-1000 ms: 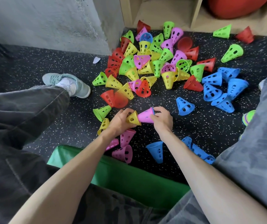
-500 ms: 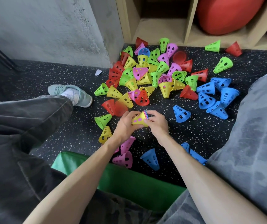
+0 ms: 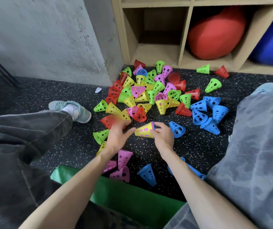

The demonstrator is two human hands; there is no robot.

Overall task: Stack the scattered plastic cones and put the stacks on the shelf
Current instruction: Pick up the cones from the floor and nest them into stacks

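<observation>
Gripping the nested cone stack (image 3: 145,131) only by its rim, the right hand (image 3: 163,138) could let it slide apart while the open, empty left hand (image 3: 117,136) reaches away.

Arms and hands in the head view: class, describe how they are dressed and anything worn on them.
Both forearms are bare, with no sleeves in view. The left hand and right hand wear no gloves; no rings, watch or bands are visible.
</observation>
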